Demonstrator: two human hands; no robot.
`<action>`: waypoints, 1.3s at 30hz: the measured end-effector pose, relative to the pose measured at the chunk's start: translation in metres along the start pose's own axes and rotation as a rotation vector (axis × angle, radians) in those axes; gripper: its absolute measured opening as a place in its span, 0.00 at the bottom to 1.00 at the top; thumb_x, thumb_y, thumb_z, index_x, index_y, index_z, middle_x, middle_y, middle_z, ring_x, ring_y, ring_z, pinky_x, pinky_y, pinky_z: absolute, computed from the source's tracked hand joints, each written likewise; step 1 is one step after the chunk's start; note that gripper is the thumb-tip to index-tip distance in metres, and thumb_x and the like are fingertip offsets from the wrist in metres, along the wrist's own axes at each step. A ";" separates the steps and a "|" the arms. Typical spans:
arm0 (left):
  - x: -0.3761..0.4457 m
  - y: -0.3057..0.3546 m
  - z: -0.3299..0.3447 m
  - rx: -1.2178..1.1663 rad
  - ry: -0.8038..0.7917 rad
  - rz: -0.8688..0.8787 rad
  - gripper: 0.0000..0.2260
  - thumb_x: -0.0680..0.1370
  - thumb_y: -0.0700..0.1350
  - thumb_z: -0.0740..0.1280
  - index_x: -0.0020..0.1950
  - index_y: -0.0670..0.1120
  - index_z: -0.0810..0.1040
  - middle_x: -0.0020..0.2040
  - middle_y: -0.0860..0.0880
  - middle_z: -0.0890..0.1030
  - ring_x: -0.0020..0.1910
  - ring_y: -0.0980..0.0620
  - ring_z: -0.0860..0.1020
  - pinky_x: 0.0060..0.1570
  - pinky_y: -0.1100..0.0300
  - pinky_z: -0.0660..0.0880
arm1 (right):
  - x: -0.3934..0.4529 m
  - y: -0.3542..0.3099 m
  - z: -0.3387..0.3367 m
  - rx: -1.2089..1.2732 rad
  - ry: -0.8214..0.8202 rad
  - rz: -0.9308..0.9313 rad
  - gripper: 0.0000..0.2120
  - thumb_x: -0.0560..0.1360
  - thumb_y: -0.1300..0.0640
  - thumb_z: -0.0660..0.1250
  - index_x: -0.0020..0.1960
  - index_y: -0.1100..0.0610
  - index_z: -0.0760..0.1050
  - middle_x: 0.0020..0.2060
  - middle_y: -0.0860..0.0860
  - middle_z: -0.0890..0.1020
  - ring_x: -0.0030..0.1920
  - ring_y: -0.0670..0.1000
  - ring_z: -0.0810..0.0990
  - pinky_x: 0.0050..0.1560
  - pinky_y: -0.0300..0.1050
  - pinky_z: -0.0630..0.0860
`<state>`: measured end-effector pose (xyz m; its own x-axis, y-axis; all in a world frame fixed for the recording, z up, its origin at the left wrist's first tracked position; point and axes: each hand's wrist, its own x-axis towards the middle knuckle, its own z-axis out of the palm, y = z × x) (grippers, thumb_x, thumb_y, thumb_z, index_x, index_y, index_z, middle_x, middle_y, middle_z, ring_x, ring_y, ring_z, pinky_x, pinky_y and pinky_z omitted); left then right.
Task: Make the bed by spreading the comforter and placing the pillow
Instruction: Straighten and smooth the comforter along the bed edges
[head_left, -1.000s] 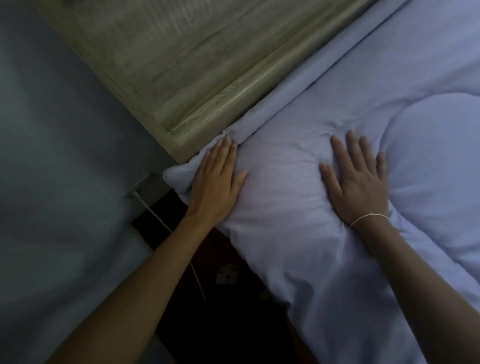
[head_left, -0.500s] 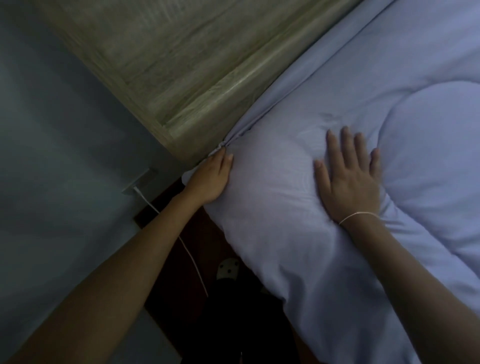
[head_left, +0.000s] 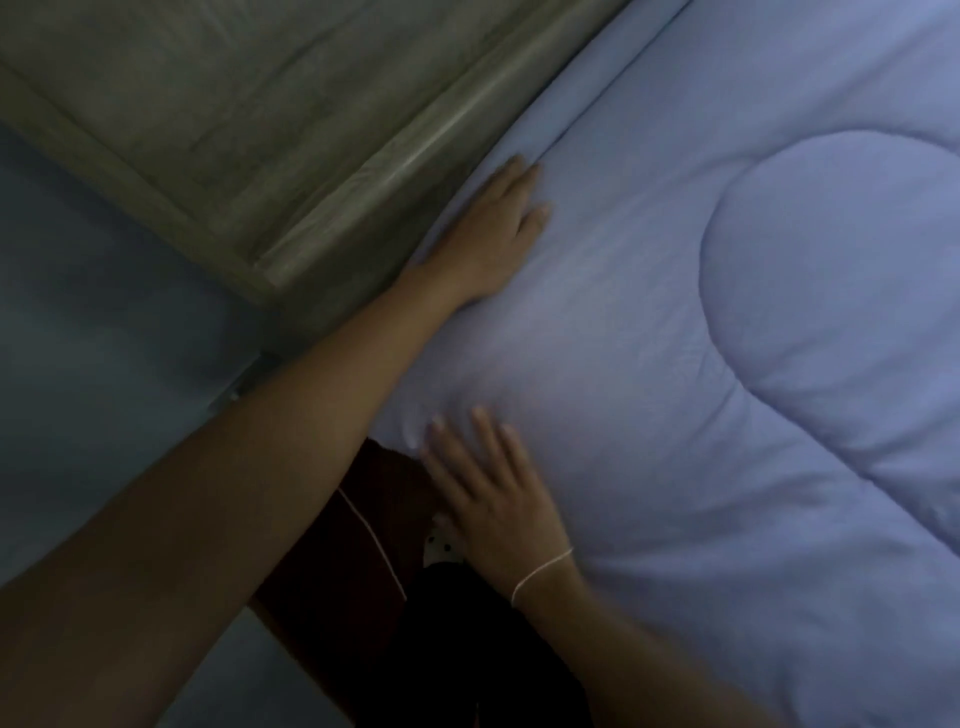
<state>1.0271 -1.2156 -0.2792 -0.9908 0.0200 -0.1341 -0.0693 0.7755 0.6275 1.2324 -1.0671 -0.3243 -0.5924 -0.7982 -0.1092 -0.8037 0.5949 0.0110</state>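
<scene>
A pale blue quilted comforter (head_left: 727, 364) covers the bed across the right side of the view, with a rounded stitched bulge at the right. My left hand (head_left: 488, 234) lies flat on its upper edge where it meets the wooden headboard (head_left: 291, 135). My right hand (head_left: 493, 499), with a thin white thread on the wrist, rests with spread fingers on the comforter's near corner by the bed's side; it is blurred. Both hands press flat and hold nothing. No pillow is visible.
A plain bluish wall (head_left: 78, 338) fills the left. In the dark gap beside the bed a white cable (head_left: 374, 540) runs down past a small white dotted object (head_left: 439, 545). The room is dim.
My left hand slid from the comforter's corner up along the headboard edge. My right hand moved down and left to the near corner. The view shifted so the headboard sits further left.
</scene>
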 end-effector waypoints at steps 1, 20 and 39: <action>0.006 0.002 0.005 0.005 -0.035 -0.015 0.25 0.83 0.52 0.51 0.77 0.43 0.51 0.78 0.43 0.51 0.77 0.49 0.50 0.74 0.60 0.45 | -0.003 -0.007 0.004 -0.011 -0.055 -0.031 0.32 0.71 0.45 0.65 0.73 0.53 0.65 0.76 0.54 0.60 0.76 0.61 0.51 0.75 0.58 0.42; -0.038 -0.008 0.017 0.001 -0.009 -0.119 0.24 0.83 0.52 0.49 0.78 0.45 0.50 0.78 0.48 0.53 0.76 0.53 0.52 0.68 0.69 0.44 | -0.038 0.129 -0.037 0.122 0.102 0.544 0.27 0.79 0.40 0.47 0.77 0.48 0.55 0.77 0.54 0.57 0.76 0.61 0.53 0.74 0.62 0.50; -0.011 0.042 0.025 0.239 0.072 0.219 0.27 0.77 0.48 0.52 0.76 0.42 0.57 0.77 0.38 0.54 0.75 0.38 0.53 0.74 0.44 0.51 | -0.065 0.108 -0.070 0.364 0.453 0.297 0.18 0.79 0.52 0.56 0.67 0.54 0.71 0.72 0.59 0.65 0.73 0.59 0.63 0.74 0.58 0.57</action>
<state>1.0381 -1.1677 -0.2700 -0.9854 0.1644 0.0443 0.1671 0.8839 0.4367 1.1798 -0.9573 -0.2467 -0.8154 -0.5082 0.2772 -0.5788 0.7270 -0.3695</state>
